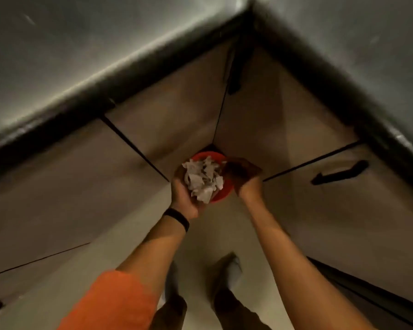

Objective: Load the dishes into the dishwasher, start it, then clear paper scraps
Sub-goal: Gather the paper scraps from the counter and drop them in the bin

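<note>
A heap of white paper scraps [204, 181] lies in my cupped left hand [185, 198], whose fingers curl up round it. The hand hangs right over a red bin [209, 156] that stands on the floor in the corner where two cabinet runs meet. My right hand [244, 178] hovers beside the scraps at the bin's right rim. It is dark and blurred, its fingers look stretched out, and nothing shows in it. Most of the bin is hidden behind the scraps and my hands.
Beige cabinet doors [167, 129] close in the corner under a dark countertop edge [81, 91]. Black handles sit on a right door [340, 173] and high in the corner [236, 75]. My feet [227, 275] stand on pale floor.
</note>
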